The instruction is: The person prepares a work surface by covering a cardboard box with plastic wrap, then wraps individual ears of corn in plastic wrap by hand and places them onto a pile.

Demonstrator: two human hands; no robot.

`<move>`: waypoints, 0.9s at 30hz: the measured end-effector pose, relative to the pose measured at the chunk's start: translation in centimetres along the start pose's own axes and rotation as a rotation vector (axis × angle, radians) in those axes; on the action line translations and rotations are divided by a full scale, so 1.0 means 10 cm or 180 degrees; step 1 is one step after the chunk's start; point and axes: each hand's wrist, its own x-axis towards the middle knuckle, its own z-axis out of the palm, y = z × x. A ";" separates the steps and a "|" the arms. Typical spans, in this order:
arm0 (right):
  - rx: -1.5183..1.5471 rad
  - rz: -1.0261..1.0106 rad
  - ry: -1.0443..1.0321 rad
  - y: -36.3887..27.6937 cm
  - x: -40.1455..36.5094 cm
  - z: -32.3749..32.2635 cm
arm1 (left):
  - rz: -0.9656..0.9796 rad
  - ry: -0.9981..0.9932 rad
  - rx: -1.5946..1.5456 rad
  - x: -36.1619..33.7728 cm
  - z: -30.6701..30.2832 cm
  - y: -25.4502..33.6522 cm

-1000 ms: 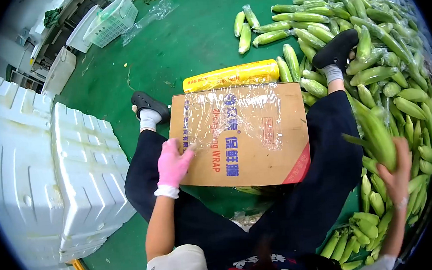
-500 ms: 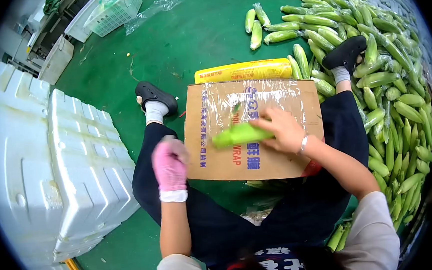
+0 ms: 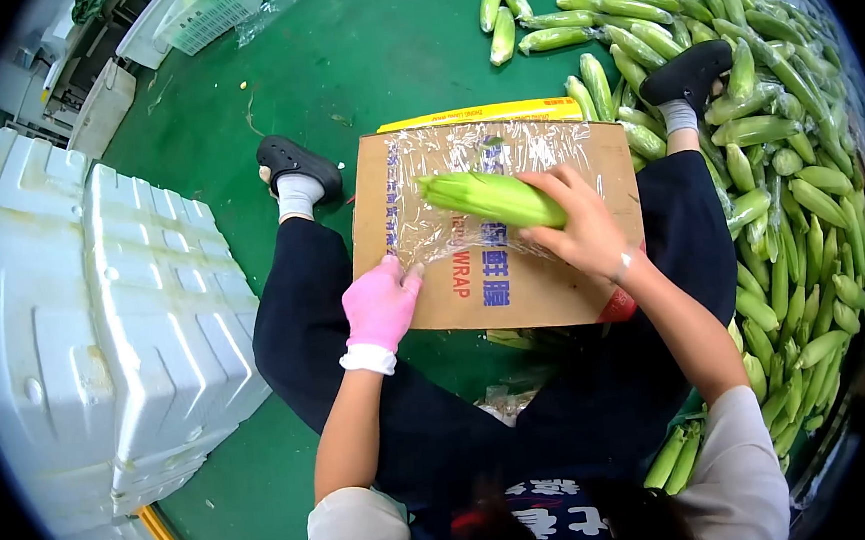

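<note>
Across the upper part of a cardboard box (image 3: 555, 297) lies a sheet of clear plastic film (image 3: 430, 240). My right hand (image 3: 582, 224) grips the right end of a green ear of corn (image 3: 493, 198), held lengthwise above the film. The husk points left. My left hand (image 3: 380, 302), in a pink glove, is at the box's left edge, its thumb and fingers pinched at the film's lower left corner. Behind the box, a yellow roll box (image 3: 532, 111) is partly hidden.
Wrapped and bare corn ears (image 3: 801, 234) are heaped along the right side. White foam boxes (image 3: 170, 318) are stacked at the left. Plastic baskets (image 3: 219, 16) stand at the upper left. My feet in black clogs rest on the green floor (image 3: 377, 53) either side of the box.
My left hand has moved up and right to the film's corner. The corn has risen and turned slightly in my right hand. The whole view has shifted a little, with the box higher.
</note>
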 end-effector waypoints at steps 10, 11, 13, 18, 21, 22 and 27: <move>-0.0559 -0.0524 -0.0999 0.04 -0.06 0.13 | -0.0540 0.0827 -0.5268 0.29 -0.31 0.40; -0.0579 -0.0493 -0.0969 0.06 -0.01 0.11 | 0.0009 0.0785 -0.4494 0.36 -0.08 0.51; -0.0687 -0.0560 -0.1011 0.12 0.03 0.08 | 0.1465 0.0587 -0.2079 0.53 0.24 0.50; -0.1050 0.0152 0.0946 -0.14 -0.70 0.09 | 0.2472 0.0241 -0.0080 0.53 0.02 0.73; -0.1447 0.0146 0.0857 -0.03 -0.98 0.23 | 0.2754 0.0035 0.0536 0.64 0.00 0.70; -0.1555 0.0108 0.0826 0.21 -1.01 0.20 | 0.2804 0.0066 0.0548 0.69 0.02 0.65; 0.1083 0.1514 0.1765 0.18 -0.73 -0.44 | 0.2729 -0.0271 0.0305 0.37 -0.03 0.65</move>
